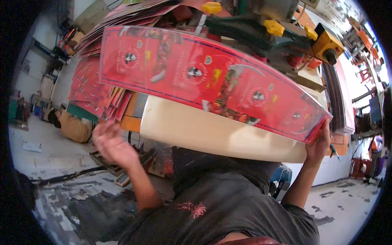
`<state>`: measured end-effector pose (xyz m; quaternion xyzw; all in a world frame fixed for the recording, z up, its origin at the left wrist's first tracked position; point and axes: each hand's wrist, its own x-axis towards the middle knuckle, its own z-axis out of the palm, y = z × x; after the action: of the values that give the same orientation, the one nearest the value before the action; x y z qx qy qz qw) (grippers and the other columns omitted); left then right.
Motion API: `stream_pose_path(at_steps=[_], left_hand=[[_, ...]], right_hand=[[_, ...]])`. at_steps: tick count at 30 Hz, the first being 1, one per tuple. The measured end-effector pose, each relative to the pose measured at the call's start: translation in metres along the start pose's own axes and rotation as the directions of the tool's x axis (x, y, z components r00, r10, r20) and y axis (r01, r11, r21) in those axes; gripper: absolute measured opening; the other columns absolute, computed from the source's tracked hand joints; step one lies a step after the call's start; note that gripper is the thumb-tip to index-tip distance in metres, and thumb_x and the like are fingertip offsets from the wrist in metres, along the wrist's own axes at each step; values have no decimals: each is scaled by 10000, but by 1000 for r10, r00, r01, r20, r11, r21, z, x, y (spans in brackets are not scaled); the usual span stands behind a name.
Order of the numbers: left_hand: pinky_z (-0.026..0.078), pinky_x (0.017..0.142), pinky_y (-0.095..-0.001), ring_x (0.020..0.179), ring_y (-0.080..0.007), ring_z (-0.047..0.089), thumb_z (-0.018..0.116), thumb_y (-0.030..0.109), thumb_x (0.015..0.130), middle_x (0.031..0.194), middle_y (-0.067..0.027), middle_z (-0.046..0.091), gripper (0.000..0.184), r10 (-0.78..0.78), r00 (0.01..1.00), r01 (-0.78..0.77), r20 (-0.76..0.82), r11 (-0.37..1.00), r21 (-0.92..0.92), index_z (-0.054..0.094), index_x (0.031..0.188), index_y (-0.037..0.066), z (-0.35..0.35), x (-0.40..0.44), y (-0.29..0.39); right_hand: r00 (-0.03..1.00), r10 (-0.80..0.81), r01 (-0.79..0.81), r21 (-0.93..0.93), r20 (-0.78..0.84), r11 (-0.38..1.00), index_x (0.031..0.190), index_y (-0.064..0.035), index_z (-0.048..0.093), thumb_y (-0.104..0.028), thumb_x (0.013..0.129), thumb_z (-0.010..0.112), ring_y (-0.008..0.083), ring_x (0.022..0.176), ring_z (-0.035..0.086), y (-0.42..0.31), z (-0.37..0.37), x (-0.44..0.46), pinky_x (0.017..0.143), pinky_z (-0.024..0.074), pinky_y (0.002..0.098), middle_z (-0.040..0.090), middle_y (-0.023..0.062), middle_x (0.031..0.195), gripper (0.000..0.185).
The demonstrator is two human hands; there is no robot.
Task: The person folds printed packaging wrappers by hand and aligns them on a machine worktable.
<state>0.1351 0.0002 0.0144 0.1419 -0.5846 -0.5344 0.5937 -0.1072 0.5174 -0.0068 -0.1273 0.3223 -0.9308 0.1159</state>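
my right grip, at three o'clock, clasps the end of one long, glossy red printed sheet spanning ten to three. my left grip, half past eight, is empty, fingers loosely curled, with a gap to the sheet's lower edge. one smooth cream panel lies toward six; three yellow knobs, twelve to two.

Right hand at the right of the frame, gripping the end of a long red printed sheet that sweeps across the upper middle, above a cream panel! Over at centre left, the left hand hangs empty, fingers loosely spread, just below stacked red sheets.
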Motion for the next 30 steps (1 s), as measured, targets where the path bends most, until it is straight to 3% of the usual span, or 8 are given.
stream_pose_path(at_steps=[2,4,7,11,17,19,22,30], left_hand=[[520,974,-471,1137,-294,640,539,469,1024,1278,-197,645,598,-200,957,270,209,876,-400,491,1375,-13,39,-13,1],[513,983,-504,1129,-307,642,535,515,1006,1376,-173,611,665,-274,894,433,355,728,-531,456,1442,17,78,-23,3],[534,947,-392,1121,-238,643,547,394,1045,1234,-131,672,512,-332,823,569,462,477,-670,492,1414,44,109,-36,3],[540,896,-315,1039,-159,667,624,186,1017,1175,-58,677,285,-479,847,515,230,634,-577,593,1266,49,133,-30,15],[535,902,-335,1030,-161,663,634,200,1005,1173,-63,673,307,-496,862,458,104,672,-582,595,1265,42,132,-21,16],[534,902,-333,1028,-162,664,631,197,1004,1174,-64,673,309,-530,841,484,107,651,-585,594,1267,40,128,-18,15],[534,893,-326,1017,-158,667,614,182,1005,1164,-60,674,300,-510,837,523,201,633,-571,593,1266,37,125,-14,13],[541,868,-322,1007,-156,667,596,178,1012,1155,-60,674,307,-508,833,546,218,692,-473,584,1281,30,113,-8,-7]], right_hand=[[999,52,-53,146,14,988,1391,-35,529,-255,1092,466,240,1248,605,28,-11,3,1081,486,443,605,135,1384,378],[989,106,-108,-9,-106,994,1404,-39,514,-290,1086,479,243,1227,611,53,46,5,1071,488,437,604,130,1379,406],[979,150,-160,-62,-140,985,1402,-22,501,-289,1066,523,249,1207,614,87,83,-5,1046,497,437,609,130,1345,430],[966,206,-235,-205,-153,950,1425,6,458,-221,1045,557,256,1208,609,115,112,-30,1044,494,435,600,128,1348,454],[898,435,-425,-371,-61,826,1427,45,445,-195,948,707,262,1198,614,103,129,-65,1031,494,412,619,145,1320,596],[703,703,-513,-611,103,603,1421,55,448,-192,919,744,249,1203,613,92,113,-74,1060,460,398,644,156,1297,634],[470,820,-453,-708,328,543,1402,11,499,-115,945,727,176,1199,595,105,91,-77,1060,446,363,658,81,1280,525],[332,863,-500,-705,381,504,1307,-1,610,-156,901,796,184,1206,603,121,106,-70,1020,484,354,671,108,1272,473]])
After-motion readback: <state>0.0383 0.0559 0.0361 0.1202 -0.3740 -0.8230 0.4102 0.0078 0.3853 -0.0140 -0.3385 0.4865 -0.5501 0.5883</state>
